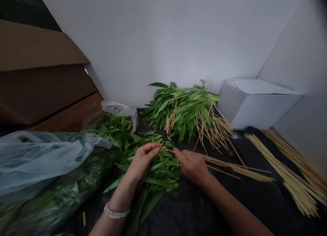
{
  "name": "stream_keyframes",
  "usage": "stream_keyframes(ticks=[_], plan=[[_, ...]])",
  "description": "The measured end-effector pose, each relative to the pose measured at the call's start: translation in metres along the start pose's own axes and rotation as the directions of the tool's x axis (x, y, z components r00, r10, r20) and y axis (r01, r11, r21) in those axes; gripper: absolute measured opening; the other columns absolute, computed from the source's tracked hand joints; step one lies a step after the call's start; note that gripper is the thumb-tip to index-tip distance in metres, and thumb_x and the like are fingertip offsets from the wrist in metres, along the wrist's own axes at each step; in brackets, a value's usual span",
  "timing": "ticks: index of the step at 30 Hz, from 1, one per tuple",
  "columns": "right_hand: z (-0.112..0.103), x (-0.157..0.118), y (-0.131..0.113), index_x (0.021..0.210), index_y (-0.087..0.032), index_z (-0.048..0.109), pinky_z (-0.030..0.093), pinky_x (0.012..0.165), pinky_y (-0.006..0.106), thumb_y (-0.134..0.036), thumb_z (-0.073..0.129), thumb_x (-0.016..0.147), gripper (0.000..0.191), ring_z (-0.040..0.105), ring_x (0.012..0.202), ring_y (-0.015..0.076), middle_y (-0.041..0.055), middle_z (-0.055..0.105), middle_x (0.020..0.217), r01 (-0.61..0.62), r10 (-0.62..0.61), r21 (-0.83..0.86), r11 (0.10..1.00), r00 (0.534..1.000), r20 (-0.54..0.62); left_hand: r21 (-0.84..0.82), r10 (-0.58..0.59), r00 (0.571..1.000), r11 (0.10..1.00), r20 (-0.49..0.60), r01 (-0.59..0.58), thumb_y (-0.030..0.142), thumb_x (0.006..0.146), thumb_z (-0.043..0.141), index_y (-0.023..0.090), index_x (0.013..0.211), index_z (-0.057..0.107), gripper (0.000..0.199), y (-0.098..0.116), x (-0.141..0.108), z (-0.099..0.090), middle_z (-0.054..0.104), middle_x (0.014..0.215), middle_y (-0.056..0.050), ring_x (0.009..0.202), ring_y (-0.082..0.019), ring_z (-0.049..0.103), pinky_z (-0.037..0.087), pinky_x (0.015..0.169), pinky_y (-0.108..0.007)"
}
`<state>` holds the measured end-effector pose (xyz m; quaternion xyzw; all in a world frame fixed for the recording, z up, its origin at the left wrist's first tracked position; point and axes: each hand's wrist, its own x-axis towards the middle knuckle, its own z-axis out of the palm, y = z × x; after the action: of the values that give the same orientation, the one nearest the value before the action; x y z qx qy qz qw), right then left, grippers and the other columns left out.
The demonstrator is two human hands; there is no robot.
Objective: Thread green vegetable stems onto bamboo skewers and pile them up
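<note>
My left hand [143,159], with a beaded bracelet [116,212] on its wrist, pinches a leafy green stem between thumb and fingertips. My right hand [192,166] is closed around a bundle of thin wooden skewers [237,167], which trail out to the right behind it. One skewer [167,149] points from the right fingers to the left fingertips; whether it pierces the stem is too small to tell. Beneath and around both hands lies a loose heap of long-leaved greens [155,185].
Greens on skewers [189,109] are piled against the white wall. A white box [265,103] stands at the back right, with more skewers [283,174] nearer. Plastic bags [46,161] of greens lie left, below a cardboard box [38,89]. Black sheeting [189,208] covers the surface.
</note>
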<state>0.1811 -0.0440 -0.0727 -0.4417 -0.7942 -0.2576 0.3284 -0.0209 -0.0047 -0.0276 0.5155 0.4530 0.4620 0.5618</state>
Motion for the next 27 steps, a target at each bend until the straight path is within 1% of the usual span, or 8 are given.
stream_keyframes(ticks=[4,10,13,20,24,27], plan=[[-0.0004,0.0010,0.0002,0.117,-0.010,0.061,0.029,0.055,0.031,-0.009,0.042,0.089,0.034,0.047,0.057,0.0138,0.0018,0.057,0.069,0.009,-0.009,0.015,1.000,1.000,-0.009,0.006,-0.015,0.999,1.000,-0.043,0.015,0.038,0.059,0.085,0.018,0.082,0.078,0.031,-0.0014,-0.0011,0.0020,0.077,0.083,-0.006,0.076,-0.018,0.067,0.053,0.082,-0.033],[-0.0007,0.0008,-0.0001,0.118,-0.009,0.060,0.030,0.055,0.031,-0.008,0.040,0.089,0.035,0.048,0.058,0.0141,0.0017,0.057,0.069,0.012,-0.012,0.016,1.000,1.000,-0.014,0.001,-0.024,0.997,1.000,-0.071,0.025,0.035,0.057,0.086,0.019,0.081,0.078,0.030,-0.0009,-0.0031,0.0057,0.077,0.079,-0.004,0.068,-0.015,0.066,0.053,0.071,-0.026],[-0.0001,0.0004,-0.0002,0.118,-0.010,0.060,0.031,0.055,0.031,-0.009,0.040,0.090,0.035,0.048,0.058,0.0143,0.0018,0.057,0.069,0.010,-0.010,0.016,1.000,1.000,-0.001,-0.013,-0.034,0.996,0.999,-0.079,0.033,0.033,0.056,0.087,0.017,0.081,0.078,0.031,-0.0004,-0.0036,0.0071,0.076,0.076,-0.005,0.065,-0.015,0.065,0.052,0.067,-0.025],[0.0011,-0.0008,-0.0004,0.119,-0.010,0.060,0.029,0.056,0.031,-0.009,0.041,0.089,0.036,0.048,0.058,0.0145,0.0020,0.058,0.070,-0.001,0.001,0.018,1.000,1.000,0.018,-0.007,-0.004,0.996,1.000,-0.085,0.003,0.032,0.056,0.086,0.017,0.078,0.079,0.028,-0.0024,-0.0023,0.0079,0.076,0.075,-0.004,0.064,-0.013,0.064,0.051,0.066,-0.023],[0.0015,-0.0008,-0.0021,0.118,-0.009,0.061,0.029,0.056,0.030,-0.008,0.040,0.089,0.035,0.048,0.059,0.0139,0.0022,0.058,0.070,-0.007,0.007,0.026,1.000,1.000,0.006,0.031,0.026,0.994,0.999,-0.106,-0.023,0.032,0.055,0.087,0.017,0.076,0.079,0.027,-0.0038,-0.0018,0.0087,0.076,0.074,-0.004,0.063,-0.014,0.064,0.050,0.066,-0.024],[0.0025,-0.0016,-0.0040,0.119,-0.009,0.061,0.029,0.056,0.031,-0.008,0.040,0.089,0.036,0.048,0.058,0.0140,0.0021,0.057,0.070,-0.015,0.015,0.021,1.000,1.000,0.026,0.054,0.025,0.993,0.998,-0.117,-0.019,0.032,0.054,0.086,0.016,0.076,0.078,0.028,-0.0050,-0.0015,0.0099,0.075,0.072,-0.005,0.062,-0.014,0.064,0.050,0.064,-0.025]])
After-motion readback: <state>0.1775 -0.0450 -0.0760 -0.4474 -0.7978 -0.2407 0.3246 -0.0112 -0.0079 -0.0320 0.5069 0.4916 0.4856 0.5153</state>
